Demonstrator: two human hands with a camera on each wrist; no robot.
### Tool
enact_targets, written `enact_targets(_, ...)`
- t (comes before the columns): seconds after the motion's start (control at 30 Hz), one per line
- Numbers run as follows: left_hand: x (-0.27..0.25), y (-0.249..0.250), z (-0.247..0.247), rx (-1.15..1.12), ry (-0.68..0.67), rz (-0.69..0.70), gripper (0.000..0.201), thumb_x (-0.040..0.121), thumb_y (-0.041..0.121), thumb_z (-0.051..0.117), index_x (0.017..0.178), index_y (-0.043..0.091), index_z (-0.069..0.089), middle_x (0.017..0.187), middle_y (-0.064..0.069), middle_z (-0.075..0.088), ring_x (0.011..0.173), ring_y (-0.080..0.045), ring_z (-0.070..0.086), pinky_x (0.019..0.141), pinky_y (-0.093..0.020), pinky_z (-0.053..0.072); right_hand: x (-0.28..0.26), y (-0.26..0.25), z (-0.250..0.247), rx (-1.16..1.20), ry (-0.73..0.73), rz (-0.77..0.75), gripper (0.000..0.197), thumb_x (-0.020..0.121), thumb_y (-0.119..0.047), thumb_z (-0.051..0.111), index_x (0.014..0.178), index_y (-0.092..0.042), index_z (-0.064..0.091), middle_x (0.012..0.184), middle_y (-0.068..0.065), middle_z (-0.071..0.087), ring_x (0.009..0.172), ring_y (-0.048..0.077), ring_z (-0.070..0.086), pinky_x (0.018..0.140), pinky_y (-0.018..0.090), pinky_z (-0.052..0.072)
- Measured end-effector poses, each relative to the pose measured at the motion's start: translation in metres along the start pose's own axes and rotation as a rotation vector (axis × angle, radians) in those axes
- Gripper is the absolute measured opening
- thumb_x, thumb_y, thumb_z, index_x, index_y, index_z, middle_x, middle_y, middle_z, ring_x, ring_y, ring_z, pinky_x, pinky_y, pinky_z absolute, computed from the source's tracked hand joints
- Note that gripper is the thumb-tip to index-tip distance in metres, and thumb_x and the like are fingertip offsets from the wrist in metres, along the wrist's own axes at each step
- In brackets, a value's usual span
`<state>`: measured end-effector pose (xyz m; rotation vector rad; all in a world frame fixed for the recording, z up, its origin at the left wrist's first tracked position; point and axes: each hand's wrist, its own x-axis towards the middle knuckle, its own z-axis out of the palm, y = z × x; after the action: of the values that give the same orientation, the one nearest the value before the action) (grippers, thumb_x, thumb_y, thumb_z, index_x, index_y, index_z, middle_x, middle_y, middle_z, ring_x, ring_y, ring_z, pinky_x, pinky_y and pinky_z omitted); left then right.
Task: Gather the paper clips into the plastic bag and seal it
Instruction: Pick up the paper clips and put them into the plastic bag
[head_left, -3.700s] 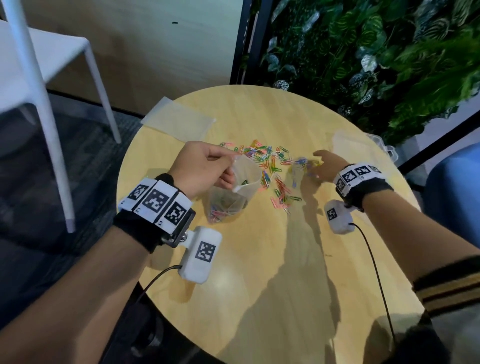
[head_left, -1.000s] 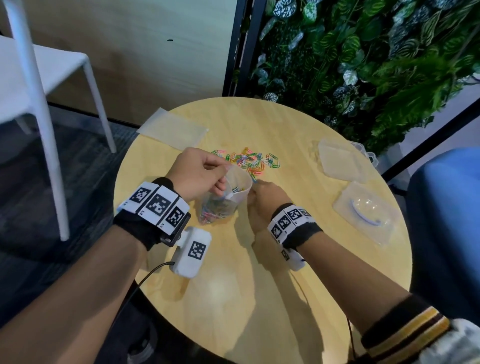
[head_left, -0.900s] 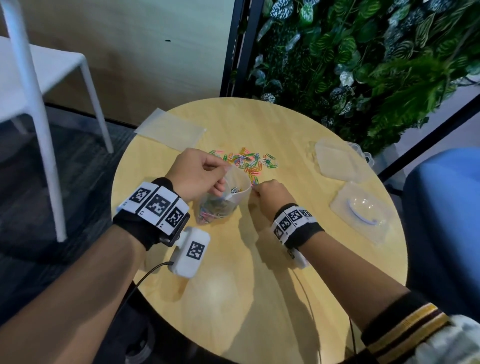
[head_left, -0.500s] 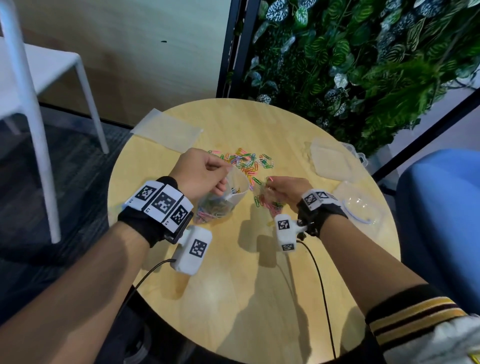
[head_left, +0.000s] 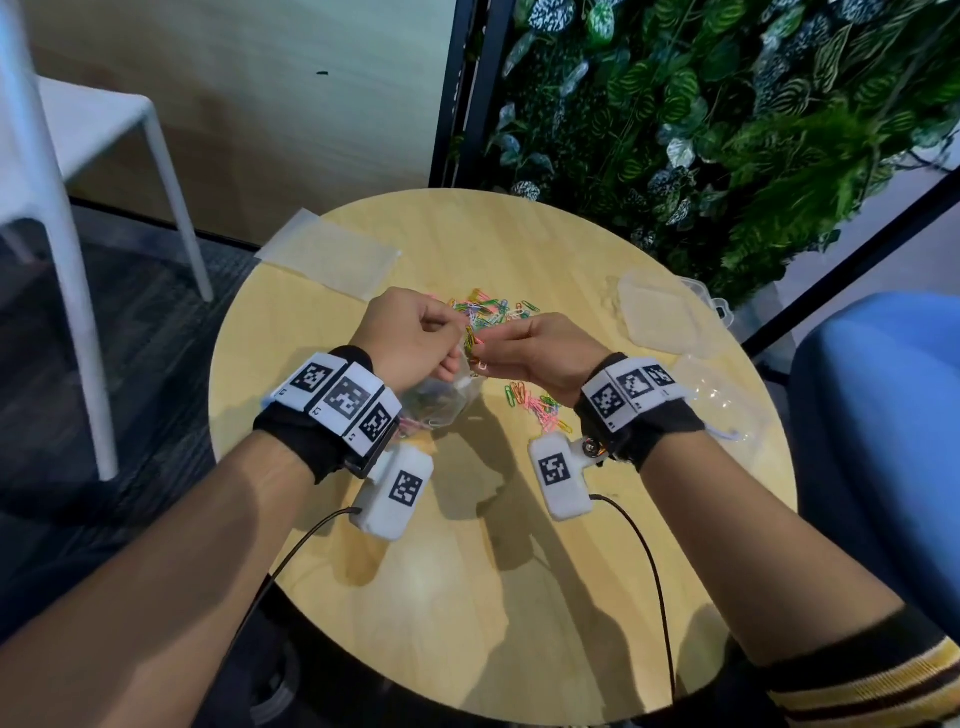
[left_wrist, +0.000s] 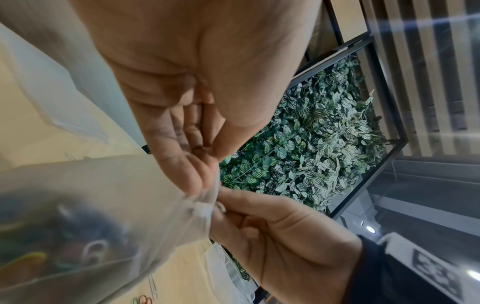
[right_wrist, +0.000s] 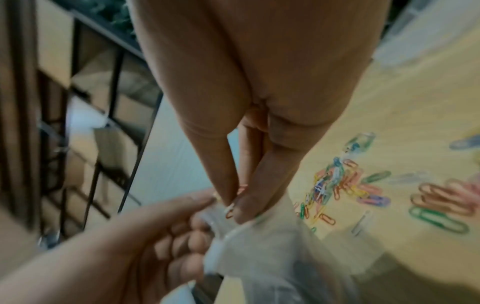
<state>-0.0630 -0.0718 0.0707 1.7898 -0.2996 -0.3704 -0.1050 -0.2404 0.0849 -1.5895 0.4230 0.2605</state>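
Observation:
A clear plastic bag (head_left: 441, 405) with coloured clips inside stands on the round wooden table (head_left: 467, 571). My left hand (head_left: 447, 332) pinches its rim, and the pinch on the bag's rim (left_wrist: 205, 205) shows close up in the left wrist view. My right hand (head_left: 488, 345) pinches a few paper clips (right_wrist: 231, 211) right at the bag's mouth, next to the left fingers. Loose paper clips lie behind the hands (head_left: 493, 312) and under the right wrist (head_left: 535, 405).
A flat empty plastic bag (head_left: 332, 254) lies at the table's back left. Clear plastic lids or boxes (head_left: 660, 312) sit at the right edge. A white chair (head_left: 78, 156) stands left, a plant wall (head_left: 727, 104) behind, a blue seat (head_left: 883, 415) right.
My right hand left the clips on the table, rose and moved left to the bag's mouth with clips pinched. The left hand has kept its hold on the bag's rim.

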Motion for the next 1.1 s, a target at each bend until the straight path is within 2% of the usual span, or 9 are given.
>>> enact_targets(0.13,0.002,-0.002,0.002,0.041,-0.009,0.016,0.017,0.093,0.012,0.064,0.106,0.005,0.073,0.068,-0.007,0.071,0.057,-0.021,0.070,0.070,-0.039,0.063,0.006,-0.005,0.016,-0.614,0.148,-0.132,0.018,0.082,0.000,0.067,0.098,-0.003,0.074,0.080,0.011,0.074,0.073,0.020,0.072,0.074,0.029,0.060)
enact_targets(0.27,0.004,-0.004,0.001,0.045,-0.010,0.006,0.018,0.093,0.012,0.064,0.109,0.006,0.072,0.067,-0.008,0.071,0.059,-0.023,0.070,0.071,-0.039,0.063,0.002,-0.011,0.024,-0.945,0.203,-0.246,0.015,0.078,-0.007,0.069,0.089,-0.011,0.078,0.075,0.001,0.071,0.068,0.013,0.063,0.056,0.018,0.047)
enact_targets(0.37,0.004,-0.007,0.003,0.108,-0.018,-0.009,0.020,0.093,0.014,0.065,0.112,0.009,0.070,0.068,-0.011,0.071,0.057,-0.022,0.070,0.065,-0.031,0.061,-0.001,-0.016,0.022,-1.133,0.079,-0.269,0.021,0.084,-0.010,0.062,0.096,-0.015,0.079,0.091,0.001,0.076,0.080,0.016,0.066,0.070,0.022,0.046)
enact_targets(0.47,0.004,-0.012,0.006,0.155,-0.003,-0.037,0.017,0.093,0.014,0.064,0.108,0.007,0.070,0.066,-0.007,0.069,0.046,-0.011,0.065,0.051,-0.022,0.055,-0.006,-0.021,0.013,-1.070,-0.004,-0.262,0.020,0.088,-0.013,0.064,0.101,-0.018,0.078,0.097,-0.002,0.075,0.085,0.011,0.065,0.073,0.018,0.046)
enact_targets(0.6,0.006,-0.013,0.008,0.144,0.024,-0.062,0.010,0.094,0.013,0.064,0.097,0.008,0.072,0.068,-0.008,0.072,0.055,-0.017,0.070,0.058,-0.029,0.060,-0.009,-0.016,-0.018,-0.926,0.201,-0.375,0.018,0.088,-0.016,0.064,0.098,-0.020,0.078,0.094,-0.004,0.076,0.080,0.006,0.067,0.079,0.016,0.052)
enact_targets(0.7,0.007,-0.015,0.005,0.090,0.079,-0.055,0.013,0.093,0.015,0.065,0.082,0.016,0.070,0.072,-0.009,0.073,0.066,-0.025,0.074,0.069,-0.038,0.063,-0.002,0.011,-0.055,-1.098,0.341,-0.054,0.038,0.086,-0.031,0.069,0.122,-0.019,0.066,0.118,0.004,0.069,0.086,0.017,0.067,0.087,0.032,0.055)
enact_targets(0.8,0.009,-0.017,0.000,0.047,0.145,-0.034,0.013,0.094,0.017,0.065,0.081,0.018,0.068,0.084,-0.010,0.072,0.073,-0.027,0.074,0.071,-0.041,0.063,-0.005,0.047,-0.068,-1.325,0.234,0.340,0.084,0.070,-0.061,0.073,0.136,-0.017,0.046,0.132,0.013,0.050,0.108,0.032,0.060,0.091,0.044,0.053)
enact_targets(0.9,0.008,-0.016,-0.005,-0.041,0.161,-0.057,0.007,0.096,0.015,0.062,0.091,0.012,0.067,0.092,-0.013,0.071,0.070,-0.025,0.073,0.065,-0.035,0.063,-0.004,0.069,-0.061,-1.316,0.298,0.290,0.095,0.059,-0.072,0.073,0.133,-0.020,0.046,0.127,0.013,0.042,0.109,0.034,0.054,0.092,0.041,0.050)
enact_targets(1.1,0.003,-0.010,-0.024,-0.169,0.227,-0.050,0.012,0.098,0.015,0.057,0.098,0.006,0.065,0.064,-0.006,0.061,0.054,-0.014,0.062,0.062,-0.027,0.058,0.023,0.070,-0.033,-1.211,0.200,0.085,0.101,0.060,-0.074,0.071,0.143,-0.027,0.038,0.133,0.010,0.039,0.118,0.034,0.049,0.099,0.043,0.047)
